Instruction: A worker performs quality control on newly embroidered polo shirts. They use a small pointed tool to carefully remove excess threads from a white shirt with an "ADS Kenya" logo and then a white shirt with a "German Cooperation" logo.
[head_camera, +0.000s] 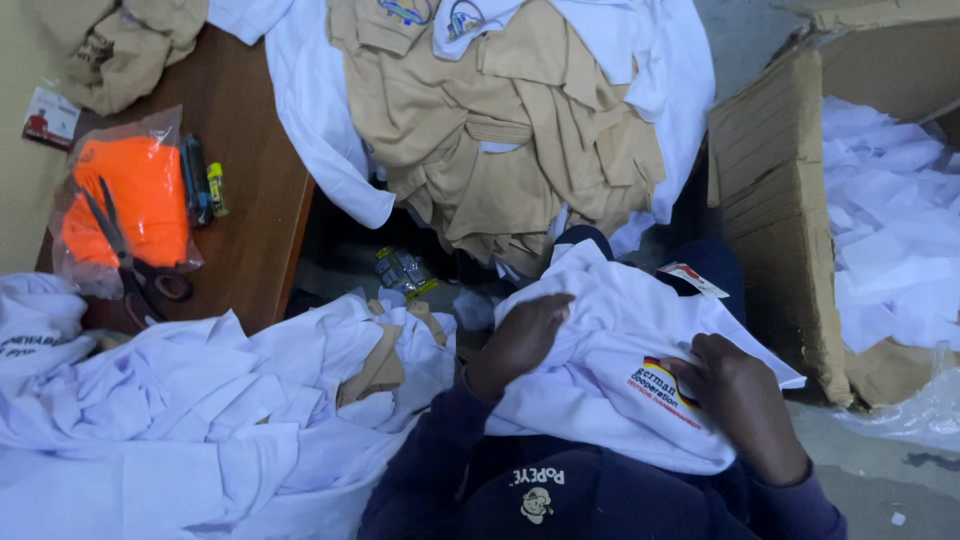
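Note:
A white shirt (610, 330) with a small coloured printed emblem lies across my lap. My left hand (522, 335) rests on its upper left folds, fingers curled into the fabric. My right hand (735, 385) presses on the shirt beside the emblem, fingertips pinching the cloth there. A small tag (692, 279) sticks out at the shirt's far edge.
A heap of white garments (190, 420) lies at my left. Tan and white shirts (500, 120) are piled ahead. A wooden table (255, 200) holds scissors (125, 260) on an orange packet (135, 200). At right stands a cardboard box (775, 200) of white paper scraps (895, 220).

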